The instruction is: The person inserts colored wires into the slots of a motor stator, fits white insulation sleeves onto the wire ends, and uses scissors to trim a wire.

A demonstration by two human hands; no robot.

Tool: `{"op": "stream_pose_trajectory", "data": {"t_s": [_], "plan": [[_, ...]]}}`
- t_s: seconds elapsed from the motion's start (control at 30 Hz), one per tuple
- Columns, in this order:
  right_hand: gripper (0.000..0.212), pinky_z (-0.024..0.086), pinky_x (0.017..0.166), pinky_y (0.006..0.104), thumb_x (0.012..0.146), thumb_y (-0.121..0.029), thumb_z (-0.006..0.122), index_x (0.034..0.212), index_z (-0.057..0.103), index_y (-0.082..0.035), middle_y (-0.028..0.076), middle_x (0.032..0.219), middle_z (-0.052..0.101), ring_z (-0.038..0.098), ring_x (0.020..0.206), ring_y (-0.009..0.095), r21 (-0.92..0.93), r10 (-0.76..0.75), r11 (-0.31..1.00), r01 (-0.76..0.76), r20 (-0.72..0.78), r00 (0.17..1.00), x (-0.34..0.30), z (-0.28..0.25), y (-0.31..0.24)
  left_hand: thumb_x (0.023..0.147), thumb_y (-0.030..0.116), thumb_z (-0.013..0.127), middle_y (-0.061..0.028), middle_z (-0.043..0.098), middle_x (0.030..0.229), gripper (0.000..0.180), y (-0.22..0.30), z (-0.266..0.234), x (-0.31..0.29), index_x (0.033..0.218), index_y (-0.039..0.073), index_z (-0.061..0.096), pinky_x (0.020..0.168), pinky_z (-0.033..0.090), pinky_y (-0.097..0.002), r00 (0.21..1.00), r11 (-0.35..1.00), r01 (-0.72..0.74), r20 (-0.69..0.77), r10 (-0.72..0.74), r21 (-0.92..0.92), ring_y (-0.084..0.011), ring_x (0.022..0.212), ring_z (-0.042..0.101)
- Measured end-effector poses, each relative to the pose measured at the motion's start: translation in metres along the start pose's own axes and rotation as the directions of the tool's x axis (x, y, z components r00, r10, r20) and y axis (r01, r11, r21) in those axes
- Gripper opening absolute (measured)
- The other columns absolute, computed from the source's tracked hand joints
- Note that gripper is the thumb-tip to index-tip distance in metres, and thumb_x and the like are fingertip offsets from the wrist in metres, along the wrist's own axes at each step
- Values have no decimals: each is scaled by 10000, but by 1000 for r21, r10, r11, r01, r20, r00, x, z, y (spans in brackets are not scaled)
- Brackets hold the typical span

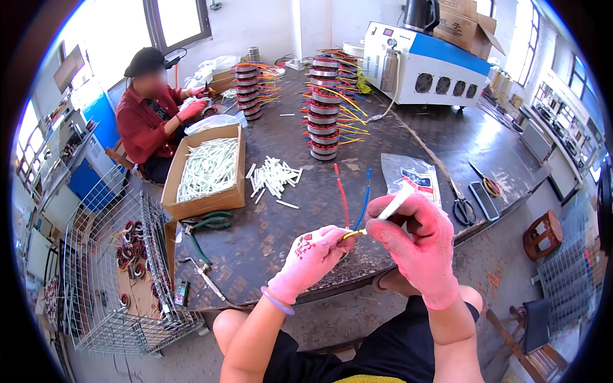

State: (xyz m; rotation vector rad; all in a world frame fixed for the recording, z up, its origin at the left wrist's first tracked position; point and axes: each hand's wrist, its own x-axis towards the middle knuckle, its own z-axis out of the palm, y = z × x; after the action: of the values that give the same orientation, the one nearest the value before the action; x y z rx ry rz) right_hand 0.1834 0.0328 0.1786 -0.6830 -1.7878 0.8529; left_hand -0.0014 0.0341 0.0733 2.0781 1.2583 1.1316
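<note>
Both my hands wear pink gloves and are raised over the table's near edge. My left hand (311,260) pinches a yellow wire (351,235) between thumb and fingers. A red wire (341,195) and a blue wire (366,201) stand up just beyond its fingertips; what they come from is hidden. My right hand (421,246) is closed on a white sleeve tube (396,203), held tilted up to the right. The yellow wire's end, whitish at the tip, reaches the right fingertips; whether it enters the tube cannot be made out.
Loose white tubes (276,179) lie near a full cardboard box (209,169). Wired stator rings stand in stacks (324,115). Pliers (207,221), a torch-like tool (207,281), scissors (463,207), a phone (483,200) and a plastic bag (408,167) surround my hands. A co-worker (150,115) sits at left.
</note>
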Motion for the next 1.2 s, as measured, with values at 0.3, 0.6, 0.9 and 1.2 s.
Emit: {"op": "stream_pose_trajectory", "data": {"t_s": [0.3, 0.6, 0.9, 1.2], "plan": [[195, 528, 720, 298, 845, -27, 719, 1034, 675, -6, 113, 888, 673, 674, 794, 190, -192, 62, 980, -57, 23, 998, 2, 6, 31, 885, 144, 684, -83, 651, 881, 198, -6, 6, 5, 1057, 57, 642, 700, 522, -369, 1000, 999, -25, -3, 25, -23, -269, 796, 658], [113, 490, 688, 367, 811, -13, 676, 923, 677, -16, 124, 837, 637, 636, 756, 286, -351, 129, 930, -110, 31, 991, -22, 31, 68, 790, 258, 804, -113, 610, 1220, 832, -6, -19, 5, 1478, 39, 389, 796, 537, -304, 994, 869, 79, 108, -30, -489, -132, 932, 626], [109, 469, 710, 435, 831, -82, 695, 904, 656, -11, 187, 876, 652, 629, 819, 370, -576, 199, 812, -98, 115, 973, -77, 42, 154, 797, 19, 639, -81, 593, 900, 175, -3, -3, 1, 969, 23, 672, 728, 524, -342, 960, 914, -270, -158, 231, -304, -264, 810, 642], [263, 506, 704, 378, 842, -105, 723, 1074, 660, 1, 136, 863, 688, 660, 775, 250, -389, 332, 868, -309, -9, 943, -105, 23, 199, 753, 51, 673, -86, 596, 877, 162, 1, 17, 8, 913, 44, 656, 728, 499, -374, 933, 909, -313, -269, 239, -276, -283, 838, 614]]}}
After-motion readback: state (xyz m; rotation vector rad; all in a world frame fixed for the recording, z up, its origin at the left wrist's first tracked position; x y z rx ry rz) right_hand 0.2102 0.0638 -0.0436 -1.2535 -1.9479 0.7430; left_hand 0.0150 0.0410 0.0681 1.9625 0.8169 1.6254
